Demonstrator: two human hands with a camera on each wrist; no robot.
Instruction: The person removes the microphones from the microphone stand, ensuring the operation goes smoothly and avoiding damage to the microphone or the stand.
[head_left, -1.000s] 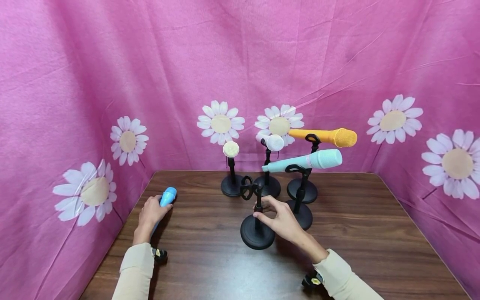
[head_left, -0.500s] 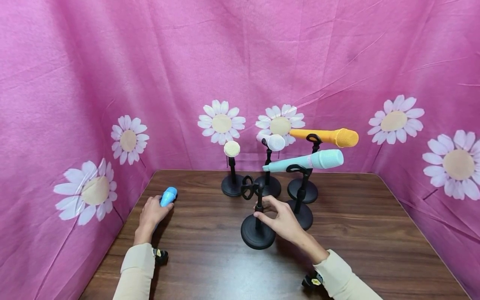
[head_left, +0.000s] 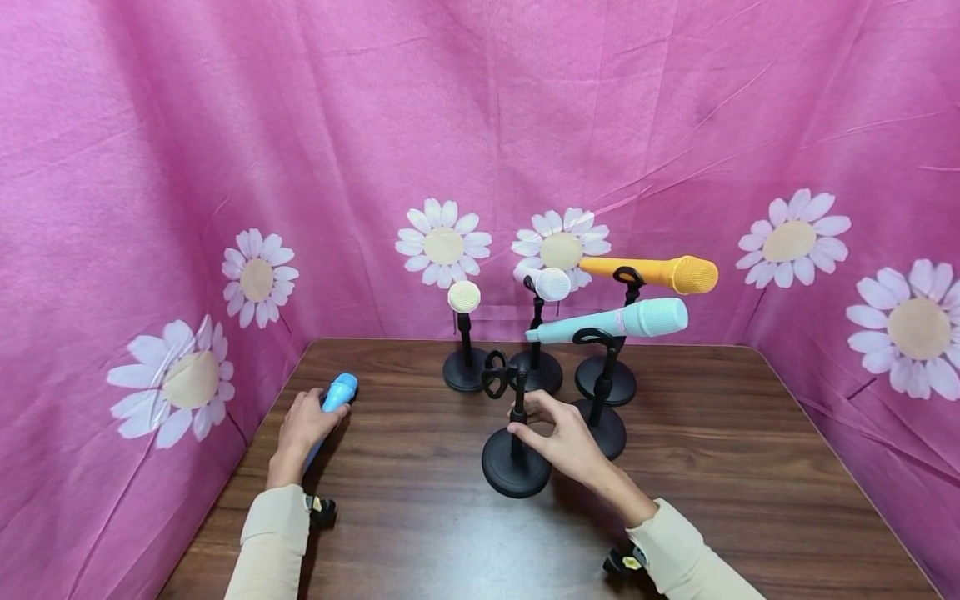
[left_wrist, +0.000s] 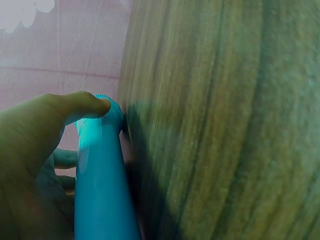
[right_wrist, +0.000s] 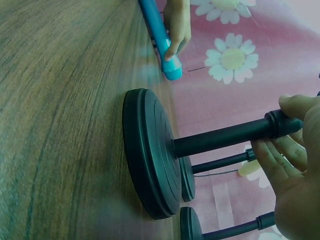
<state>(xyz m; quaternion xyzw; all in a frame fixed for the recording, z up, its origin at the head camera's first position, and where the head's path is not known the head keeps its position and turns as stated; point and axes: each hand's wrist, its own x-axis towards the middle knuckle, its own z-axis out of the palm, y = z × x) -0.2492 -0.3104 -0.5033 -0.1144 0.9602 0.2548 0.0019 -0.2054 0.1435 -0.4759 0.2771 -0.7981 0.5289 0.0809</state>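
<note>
At the table's left, a blue microphone [head_left: 341,392] lies close to the wooden top, and my left hand [head_left: 303,429] grips it from the left. In the left wrist view the thumb lies against the head end of the microphone [left_wrist: 102,170], with other fingers partly hidden behind the body. My right hand [head_left: 562,437] pinches the pole of a black microphone stand [head_left: 516,467] between thumb and fingers. That stand's round base rests on the table, and its clip holder [head_left: 495,375] has no microphone in it. In the right wrist view, the stand's pole [right_wrist: 220,140] runs into the right fingers.
Behind and right of the held stand are several stands bearing microphones: cream [head_left: 464,297], white [head_left: 553,285], orange [head_left: 660,273] and mint [head_left: 637,319]. The mint one's stand base [head_left: 606,433] is close to my right hand. A pink flowered cloth [head_left: 480,125] surrounds the wooden table [head_left: 420,533].
The head of the blue microphone has shifted slightly to the right in my left hand's grip. My right hand and the stand stay where they were.
</note>
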